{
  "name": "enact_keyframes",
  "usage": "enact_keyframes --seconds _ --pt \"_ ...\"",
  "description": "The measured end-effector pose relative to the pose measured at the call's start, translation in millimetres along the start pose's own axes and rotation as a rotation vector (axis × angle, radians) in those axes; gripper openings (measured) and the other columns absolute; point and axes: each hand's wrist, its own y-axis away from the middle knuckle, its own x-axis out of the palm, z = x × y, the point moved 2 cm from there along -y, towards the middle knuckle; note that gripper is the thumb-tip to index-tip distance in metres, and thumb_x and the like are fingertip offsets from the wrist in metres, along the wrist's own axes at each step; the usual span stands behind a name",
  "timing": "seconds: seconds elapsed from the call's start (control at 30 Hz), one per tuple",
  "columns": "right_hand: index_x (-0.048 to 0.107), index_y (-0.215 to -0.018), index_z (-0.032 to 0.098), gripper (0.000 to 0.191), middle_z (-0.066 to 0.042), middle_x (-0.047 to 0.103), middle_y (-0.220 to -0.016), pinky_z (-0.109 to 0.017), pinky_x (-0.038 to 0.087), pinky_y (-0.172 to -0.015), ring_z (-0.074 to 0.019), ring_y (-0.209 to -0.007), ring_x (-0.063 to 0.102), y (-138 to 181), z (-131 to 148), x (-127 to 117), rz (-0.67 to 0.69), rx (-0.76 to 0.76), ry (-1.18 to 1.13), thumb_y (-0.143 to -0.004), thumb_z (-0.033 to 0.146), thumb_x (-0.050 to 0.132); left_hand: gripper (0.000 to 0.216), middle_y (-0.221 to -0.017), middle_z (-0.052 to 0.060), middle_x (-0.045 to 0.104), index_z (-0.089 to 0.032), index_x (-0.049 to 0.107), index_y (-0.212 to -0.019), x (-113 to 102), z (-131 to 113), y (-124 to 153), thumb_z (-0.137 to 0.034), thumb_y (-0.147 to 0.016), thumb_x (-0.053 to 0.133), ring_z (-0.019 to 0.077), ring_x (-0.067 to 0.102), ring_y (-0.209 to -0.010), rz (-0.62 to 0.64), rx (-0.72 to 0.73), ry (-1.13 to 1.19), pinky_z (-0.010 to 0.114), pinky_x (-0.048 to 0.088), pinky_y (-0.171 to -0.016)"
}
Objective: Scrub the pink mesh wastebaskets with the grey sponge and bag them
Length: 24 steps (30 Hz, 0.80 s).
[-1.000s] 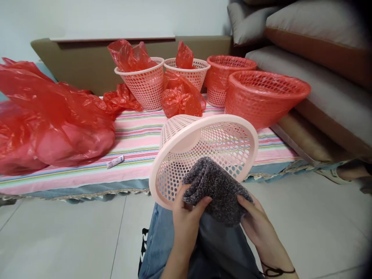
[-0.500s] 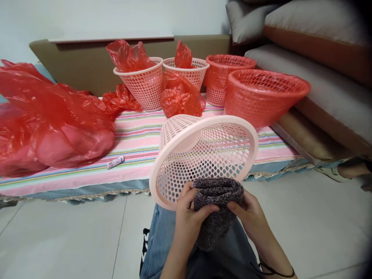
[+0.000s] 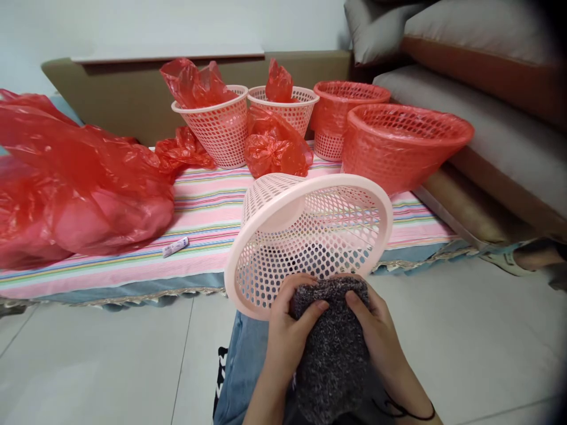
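Observation:
A dark grey speckled cloth point(image 3: 332, 348), thick and fuzzy, hangs folded between my two hands over my lap. My left hand point(image 3: 290, 319) grips its upper left side, thumb in front and fingers behind. On the upper right side my right hand point(image 3: 374, 321) pinches it the same way. Just beyond the cloth a pale pink plastic basket point(image 3: 310, 200) lies tipped on its side, its wide mouth towards me, with holes all through its wall. Whether my fingertips touch its rim I cannot tell.
Two pink baskets point(image 3: 224, 133) with red bags inside stand at the back. Right of them are two baskets point(image 3: 405, 156) covered in red plastic. A large red bag point(image 3: 101, 195) and a small white tube point(image 3: 176, 247) lie left on the striped cloth point(image 3: 208, 212). Cushions point(image 3: 478, 136) are stacked right.
The cloth's folded top has been opened out, and it now hangs lower and flatter. My fingers have shifted to its upper edge. The basket has barely moved.

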Motion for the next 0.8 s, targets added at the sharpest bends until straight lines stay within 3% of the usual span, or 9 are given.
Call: enact_keyframes --seconds 0.13,0.27,0.33,0.4,0.5,0.7,0.8 --pt "0.071 -0.096 0.023 0.033 -0.002 0.072 -0.096 -0.029 0.05 -0.085 -0.0206 -0.093 0.065 -5.0 1.4 2.5 -0.114 -0.026 0.002 -0.083 0.053 0.07 0.052 -0.136 0.004 0.056 -0.03 0.049 -0.127 -0.9 4.7 4.5 -0.031 -0.081 0.074 0.0191 0.063 -0.105 0.049 -0.101 0.095 0.034 0.051 -0.092" --pt "0.07 -0.102 0.022 0.039 -0.003 0.074 -0.1 -0.034 0.051 -0.09 -0.0232 -0.099 0.066 -18.0 -0.7 0.1 -0.261 0.01 -0.096 -0.081 0.056 0.071 0.083 -0.159 0.005 0.036 -0.038 0.034 -0.15 -6.1 5.0 8.7 -0.032 -0.08 0.077 0.0276 0.048 -0.136 0.29 -0.096 -0.01 0.047 0.038 -0.115" --pt "0.069 -0.106 0.021 0.045 -0.005 0.074 -0.108 -0.038 0.051 -0.094 -0.0262 -0.105 0.066 -24.3 -1.2 -0.9 -0.295 0.035 -0.139 -0.079 0.057 0.072 0.077 -0.16 0.002 0.038 -0.041 0.04 -0.149 -9.6 2.7 9.5 -0.032 -0.082 0.076 0.0288 0.035 -0.147 0.383 -0.068 -0.108 0.051 0.025 -0.122" --pt "0.068 -0.109 0.02 0.048 -0.006 0.074 -0.114 -0.041 0.05 -0.099 -0.0286 -0.112 0.065 -28.3 -0.4 -1.6 -0.3 0.054 -0.166 -0.078 0.057 0.073 0.06 -0.154 0.001 0.046 -0.041 0.051 -0.143 -12.1 0.2 9.3 -0.031 -0.086 0.07 0.0285 0.035 -0.147 0.444 -0.068 -0.177 0.053 0.02 -0.124" --pt "0.068 -0.113 0.021 0.051 -0.007 0.073 -0.12 -0.042 0.05 -0.102 -0.0296 -0.118 0.064 -29.6 1.3 -2.1 -0.29 0.1 -0.203 -0.077 0.057 0.075 0.047 -0.145 0.005 0.057 -0.038 0.062 -0.134 -13.8 -2.6 8.2 -0.03 -0.088 0.068 0.0285 0.046 -0.139 0.444 -0.094 -0.187 0.053 0.025 -0.122" --pt "0.067 -0.118 0.021 0.058 -0.009 0.072 -0.122 -0.042 0.058 -0.094 -0.0315 -0.115 0.067 -26.7 -0.5 -1.6 -0.259 0.204 -0.267 -0.077 0.061 0.073 0.044 -0.141 0.003 0.062 -0.037 0.062 -0.134 -12.7 -6.2 8.5 -0.029 -0.091 0.063 0.0248 0.056 -0.131 0.534 -0.139 -0.08 0.047 0.037 -0.117" --pt "0.066 -0.121 0.022 0.062 -0.01 0.071 -0.126 -0.043 0.057 -0.095 -0.0314 -0.116 0.067 -23.5 -0.5 0.5 -0.185 0.222 -0.313 -0.076 0.064 0.072 0.038 -0.139 0.001 0.063 -0.037 0.067 -0.128 -14.0 -4.4 6.4 -0.029 -0.091 0.062 0.0249 0.052 -0.135 0.434 -0.13 -0.097 0.047 0.03 -0.121"
